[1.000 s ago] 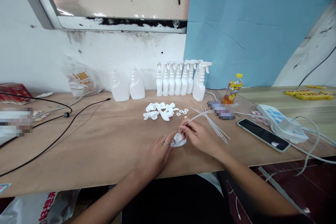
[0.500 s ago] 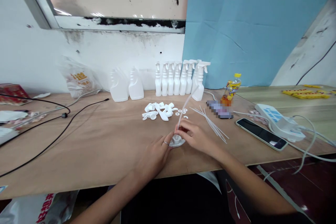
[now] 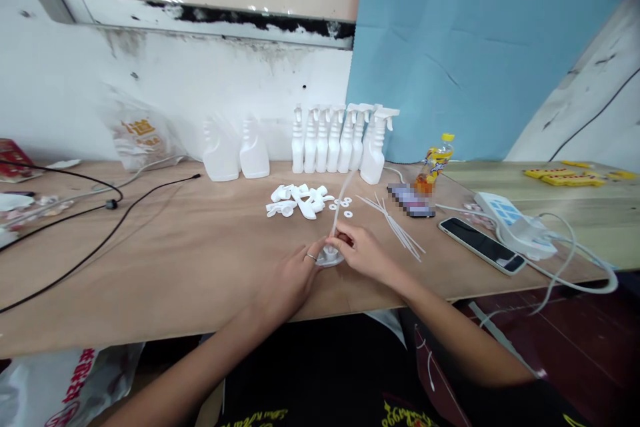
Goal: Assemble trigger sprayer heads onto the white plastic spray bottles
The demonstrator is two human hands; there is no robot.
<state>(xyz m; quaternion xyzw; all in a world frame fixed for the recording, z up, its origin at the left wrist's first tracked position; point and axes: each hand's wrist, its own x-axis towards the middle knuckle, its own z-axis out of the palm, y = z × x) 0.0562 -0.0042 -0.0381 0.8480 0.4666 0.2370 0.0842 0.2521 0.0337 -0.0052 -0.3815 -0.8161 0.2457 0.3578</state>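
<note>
My right hand (image 3: 357, 248) pinches the lower part of a thin clear dip tube (image 3: 341, 203), which rises and leans to the right. Its lower end meets a white trigger spray head (image 3: 330, 257) lying on the table. My left hand (image 3: 295, 272) closes round the left side of that spray head and steadies it. Just beyond the hands lies a heap of loose white spray heads (image 3: 303, 201). Several white ring washers (image 3: 349, 214) sit beside the heap, and loose thin tubes (image 3: 397, 230) lie crossed to the right.
Along the wall stand several white spray bottles (image 3: 327, 147) with trigger heads, and two bottles (image 3: 254, 152) without heads. To the right are a drink bottle (image 3: 433, 165), a phone (image 3: 481, 245) and a power strip (image 3: 515, 220). A black cable (image 3: 125, 238) crosses the left side.
The camera view has shifted a little. My right hand still pinches the tube at the spray head, and my left hand keeps holding the head on the table.
</note>
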